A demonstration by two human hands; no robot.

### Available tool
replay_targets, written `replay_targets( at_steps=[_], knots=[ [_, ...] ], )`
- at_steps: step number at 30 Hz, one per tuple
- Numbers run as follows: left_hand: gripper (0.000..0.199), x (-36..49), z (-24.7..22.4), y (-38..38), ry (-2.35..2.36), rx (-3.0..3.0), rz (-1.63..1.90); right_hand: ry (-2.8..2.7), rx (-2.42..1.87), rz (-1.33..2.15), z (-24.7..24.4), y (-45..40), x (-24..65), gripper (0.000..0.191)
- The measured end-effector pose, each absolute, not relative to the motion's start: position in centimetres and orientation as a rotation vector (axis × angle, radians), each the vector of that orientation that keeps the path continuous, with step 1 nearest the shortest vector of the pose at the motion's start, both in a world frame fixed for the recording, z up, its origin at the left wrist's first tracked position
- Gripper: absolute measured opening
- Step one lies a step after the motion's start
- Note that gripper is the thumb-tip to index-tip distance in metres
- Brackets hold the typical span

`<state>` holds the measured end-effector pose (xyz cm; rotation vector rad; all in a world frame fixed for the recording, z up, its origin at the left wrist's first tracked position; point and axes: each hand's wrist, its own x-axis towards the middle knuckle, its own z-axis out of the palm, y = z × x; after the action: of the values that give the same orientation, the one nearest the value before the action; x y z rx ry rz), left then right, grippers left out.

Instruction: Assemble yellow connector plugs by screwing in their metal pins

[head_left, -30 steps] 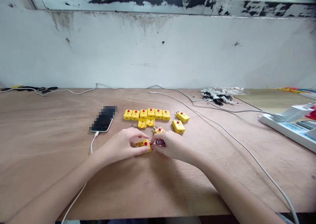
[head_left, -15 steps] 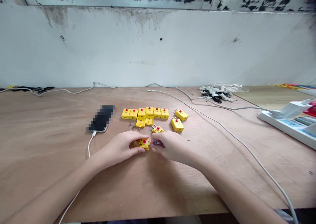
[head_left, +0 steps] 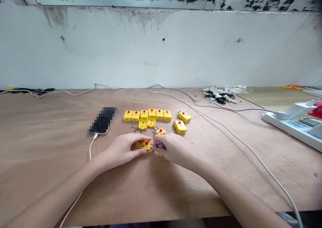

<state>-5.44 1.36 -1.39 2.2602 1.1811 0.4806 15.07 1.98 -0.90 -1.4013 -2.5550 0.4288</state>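
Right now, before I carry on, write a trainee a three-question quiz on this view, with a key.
1. True or false: the dark rectangular phone lies to the right of the back row of yellow plastic connectors with red dots.
2. How many connectors make up that back row?
3. What is held between the thumb and fingers of the left hand?

Key:
1. False; the phone lies to the left of the row.
2. Six.
3. A boxy yellow plastic piece with a red dot.
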Motion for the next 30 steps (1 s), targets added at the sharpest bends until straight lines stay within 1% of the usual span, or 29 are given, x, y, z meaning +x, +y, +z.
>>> replay_targets(
  at_steps=[5,10,14,17,20,25,28,30],
  knots=[
    [0.026,-5.4,-1.2,1.4,1.203,2.216,0.462,-2.547,-1.324,0.489,-0.6,1.8,14.8,0.01],
    [0.028,-5.6,-1.3,1.6,1.177,2.153,0.492,-2.536,-1.306,0.499,-0.7,1.6,14.6,0.012],
    [0.037,-5.9,-1.4,1.6,1.176,2.196,0.504,-2.597,-1.315,0.365,-0.8,0.9,14.1,0.012],
    [0.034,-5.8,-1.2,1.4,1.173,2.322,0.477,-2.631,-1.313,0.214,-1.3,0.5,13.8,0.011],
    [0.031,-5.7,-0.8,1.2,1.191,2.41,0.484,-2.622,-1.332,0.169,-1.7,0.4,13.7,0.012],
    [0.035,-6.4,-0.5,1.9,1.367,2.335,0.641,-2.54,-1.369,0.244,-1.7,0.9,13.9,0.012],
    [0.037,-7.0,-0.6,2.4,1.489,2.336,0.59,-2.49,-1.336,0.331,-1.4,1.2,14.4,0.018],
    [0.034,-7.2,-0.6,2.4,1.433,2.383,0.553,-2.504,-1.309,0.403,-1.1,1.4,14.6,0.021]
  ],
)
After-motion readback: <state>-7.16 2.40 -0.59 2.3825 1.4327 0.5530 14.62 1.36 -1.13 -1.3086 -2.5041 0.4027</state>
